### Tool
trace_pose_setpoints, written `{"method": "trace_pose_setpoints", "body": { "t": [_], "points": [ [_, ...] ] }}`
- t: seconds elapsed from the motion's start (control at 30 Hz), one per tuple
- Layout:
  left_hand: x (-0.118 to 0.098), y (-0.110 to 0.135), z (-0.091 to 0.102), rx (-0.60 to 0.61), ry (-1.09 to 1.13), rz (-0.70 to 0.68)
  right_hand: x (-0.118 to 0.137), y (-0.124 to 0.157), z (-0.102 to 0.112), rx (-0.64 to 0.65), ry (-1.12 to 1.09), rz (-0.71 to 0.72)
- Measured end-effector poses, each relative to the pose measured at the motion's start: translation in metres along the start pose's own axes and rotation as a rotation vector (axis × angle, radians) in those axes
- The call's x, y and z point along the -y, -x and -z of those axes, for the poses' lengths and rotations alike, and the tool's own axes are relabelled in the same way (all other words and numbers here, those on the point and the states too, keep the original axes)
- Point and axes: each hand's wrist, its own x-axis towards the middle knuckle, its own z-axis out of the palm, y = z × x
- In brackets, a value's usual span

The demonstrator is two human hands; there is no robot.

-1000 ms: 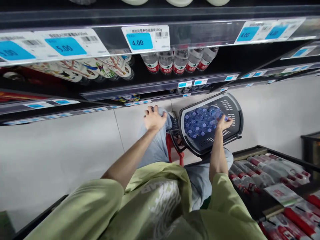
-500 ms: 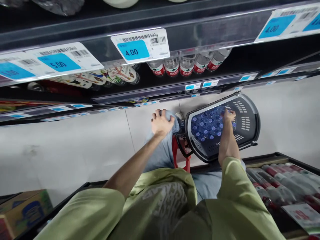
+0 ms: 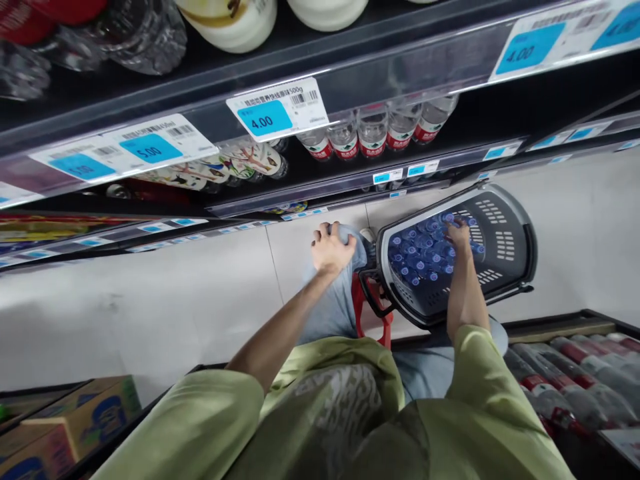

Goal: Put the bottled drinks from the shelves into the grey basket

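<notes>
In the head view, my left hand rests on my bent left knee in light blue denim, its fingers spread and curved over the kneecap. My right hand reaches down into a black shopping basket with a grey rim. Its fingers are bent around the top of a clear plastic water bottle with a blue cap; the bottle's lower part is hidden. Several more blue-capped water bottles stand upright, packed together in the left half of the basket.
A shelf edge with price tags runs across close in front. Red-labelled bottles stand on a lower shelf. A red handle-like part is beside the basket. Behind me are cartons on the left and lying bottles on the right.
The whole view has shifted slightly, with the basket now further right and lower. My right hand's fingers point more to the left among the caps. My left hand stays on the knee.
</notes>
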Motion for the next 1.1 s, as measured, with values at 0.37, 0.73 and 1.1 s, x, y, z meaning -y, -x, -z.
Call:
{"method": "trace_pose_setpoints", "body": {
  "t": [0.37,0.73,1.1],
  "points": [
    [-0.003,0.006,-0.005,-0.060,0.090,-0.094,-0.071,0.133,0.155,0.082,-0.148,0.048],
    [0.007,0.002,-0.016,-0.058,0.047,-0.123,-0.182,0.242,0.205,-0.184,0.561,0.187],
    [0.053,-0.011,-0.021,-0.033,0.103,-0.089,-0.179,0.282,0.168,-0.304,0.623,-0.046]
  ]
}}
